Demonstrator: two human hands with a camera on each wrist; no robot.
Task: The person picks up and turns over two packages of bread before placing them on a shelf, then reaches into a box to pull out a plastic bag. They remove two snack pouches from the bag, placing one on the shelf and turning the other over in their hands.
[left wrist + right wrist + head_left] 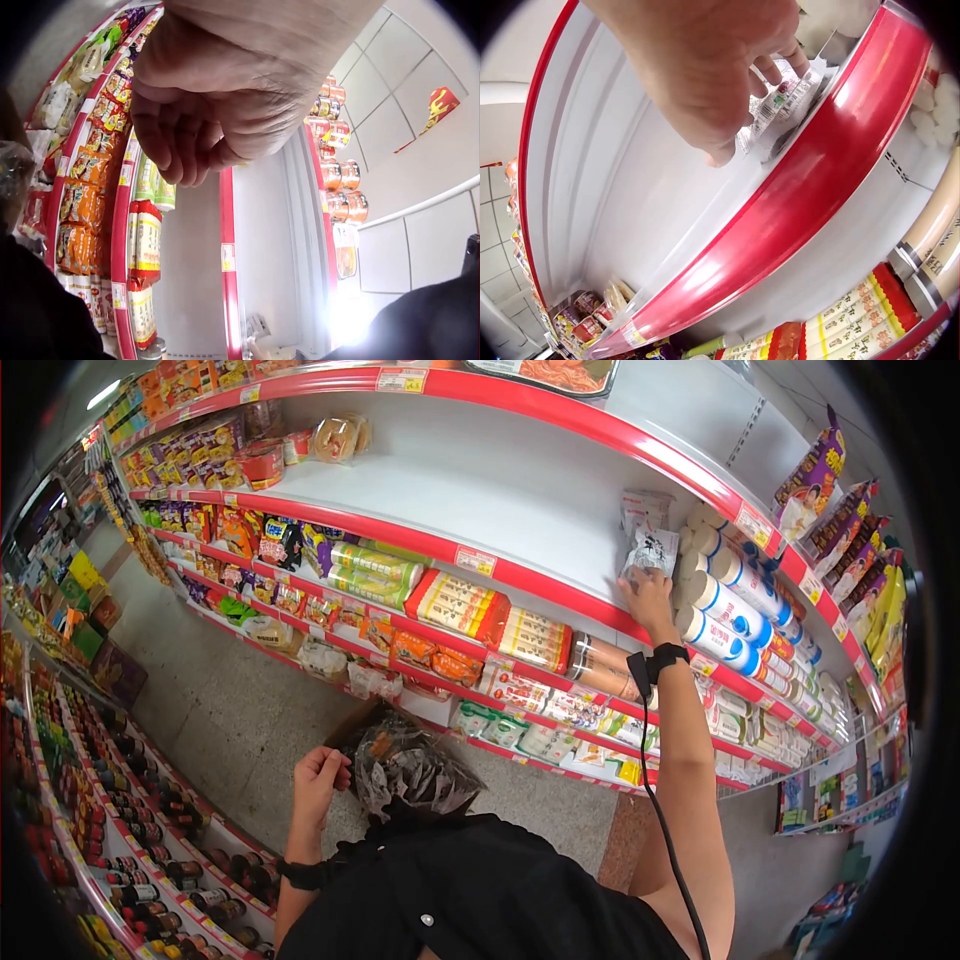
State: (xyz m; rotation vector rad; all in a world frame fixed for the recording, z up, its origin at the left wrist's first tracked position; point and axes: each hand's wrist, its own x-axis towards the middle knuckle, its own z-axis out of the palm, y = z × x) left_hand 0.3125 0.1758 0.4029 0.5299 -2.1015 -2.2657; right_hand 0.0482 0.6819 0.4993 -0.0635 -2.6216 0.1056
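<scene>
Right hand: reaches up to the right of centre in the head view. Its grip pinches the lower edge of a white printed packet, fingers curled over it.
Packet: stands upright on the white shelf, just behind the red shelf lip and touching the stacked noodle rolls.
Doing it well: I judge that the packet wants its base flat on the shelf and clear of the lip (it looks light and tippable), with its face turned outward.
Left hand: lower left of the frame, clenched with nothing seen in it, beside an open cardboard box lined with a plastic bag.
Around: a second packet stands behind the first, and flat noodle packs lie on the shelf below.
In the way: the rolls crowd the packet's right side, and the lip may catch its bottom edge.
</scene>
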